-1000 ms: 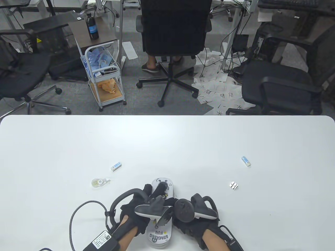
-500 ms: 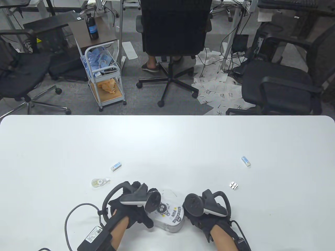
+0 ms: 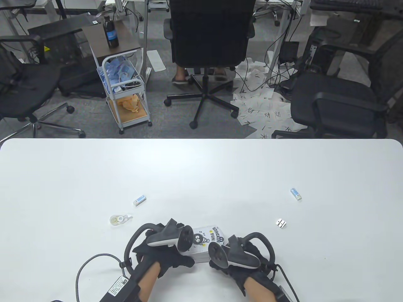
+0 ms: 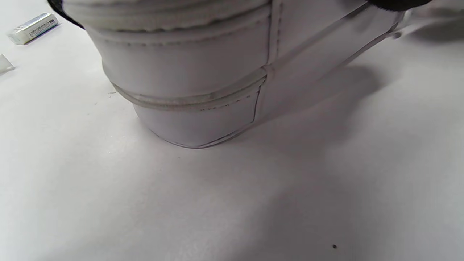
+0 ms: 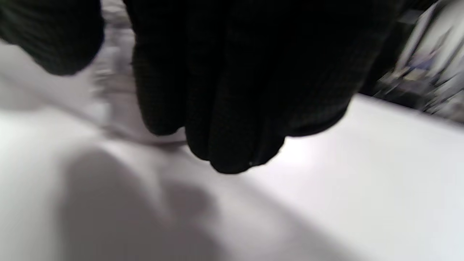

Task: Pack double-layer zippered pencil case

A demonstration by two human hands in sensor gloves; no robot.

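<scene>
Both hands on the pencil case (image 3: 206, 243) near the table's (image 3: 201, 170) near edge, middle: left hand (image 3: 163, 254) gripping its left end, right hand (image 3: 242, 261) at its right end, grip hidden by the tracker, fingers (image 5: 224, 108) curled. White case, lying slantwise, cartoon face and "FUN" lettering on top; two stacked layers and stitched seams seen from the left wrist. Farther out: correction tape (image 3: 119, 219) and eraser (image 3: 139, 199) leftward, sharpener (image 3: 280, 223) and second eraser (image 3: 296, 193) toward the right edge.
</scene>
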